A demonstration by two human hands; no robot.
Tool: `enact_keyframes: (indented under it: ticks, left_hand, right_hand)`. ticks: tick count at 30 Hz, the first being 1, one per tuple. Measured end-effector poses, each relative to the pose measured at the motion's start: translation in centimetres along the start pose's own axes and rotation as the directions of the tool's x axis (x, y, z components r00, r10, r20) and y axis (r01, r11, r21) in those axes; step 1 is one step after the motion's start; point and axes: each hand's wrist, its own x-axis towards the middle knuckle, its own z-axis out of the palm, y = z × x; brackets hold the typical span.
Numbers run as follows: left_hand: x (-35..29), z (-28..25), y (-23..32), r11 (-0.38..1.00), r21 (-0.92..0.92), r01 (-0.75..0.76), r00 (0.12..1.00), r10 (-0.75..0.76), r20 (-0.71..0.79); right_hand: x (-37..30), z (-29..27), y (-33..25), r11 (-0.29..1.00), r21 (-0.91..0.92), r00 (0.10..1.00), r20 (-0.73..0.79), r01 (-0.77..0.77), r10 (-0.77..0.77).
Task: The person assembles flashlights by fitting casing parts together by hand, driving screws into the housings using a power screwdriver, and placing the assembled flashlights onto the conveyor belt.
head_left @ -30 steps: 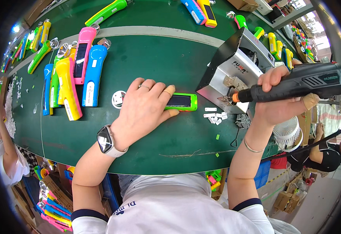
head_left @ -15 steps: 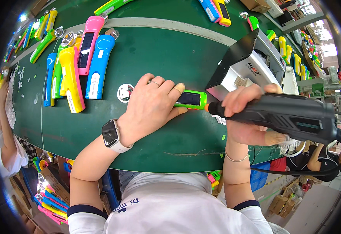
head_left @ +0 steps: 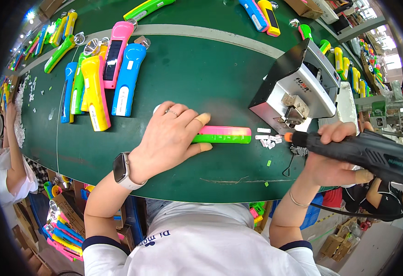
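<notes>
My left hand (head_left: 167,140) is closed around one end of a pink and green flashlight body (head_left: 229,135), which lies on its side on the green table with its seam facing up. The end under my palm is hidden. To the right, my right hand (head_left: 332,161) grips a black electric screwdriver (head_left: 372,151). Its orange tip (head_left: 288,136) points left, apart from the flashlight body, above several small white pieces (head_left: 269,140) on the table.
Behind the screwdriver stands a silver and black machine (head_left: 303,87). At the left is a group of coloured flashlights, including a blue one (head_left: 129,80) and a yellow one (head_left: 95,94). A co-worker's arm (head_left: 12,142) shows at the far left.
My right hand has drawn the screwdriver to the right, away from the flashlight body. My left hand has rolled the body, so its dark panel no longer shows and its pink-green side does.
</notes>
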Motion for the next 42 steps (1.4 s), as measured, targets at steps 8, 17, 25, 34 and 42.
enact_keyframes:
  ticks: [8,17,25,34,42]
  left_hand:
    - [-0.4,0.7,-0.1,0.997,-0.057,0.057,0.996,-0.053,0.067]
    - [-0.4,1.1,-1.3,0.959,0.256,-0.124,0.963,0.178,-0.200]
    - [3.9,0.9,-4.9,0.961,0.203,-0.186,0.982,0.186,0.017]
    - [5.6,0.8,-6.5,0.939,0.118,-0.324,0.946,0.322,0.035]
    - [12.8,-0.2,-11.8,0.799,0.533,-0.279,0.938,0.346,-0.029]
  right_hand:
    - [-1.4,-0.2,-0.4,0.881,-0.459,0.974,-0.228,-0.112,0.005]
    - [-6.1,-1.5,-1.6,0.332,-0.826,0.834,0.267,0.457,-0.483]
    - [-4.8,1.8,-0.3,0.404,-0.880,0.934,0.330,0.251,0.139]
    - [-2.8,6.0,8.8,0.179,-0.702,0.594,0.690,0.689,0.414]
    - [-2.4,5.5,5.4,0.238,-0.793,0.711,0.609,0.561,0.352]
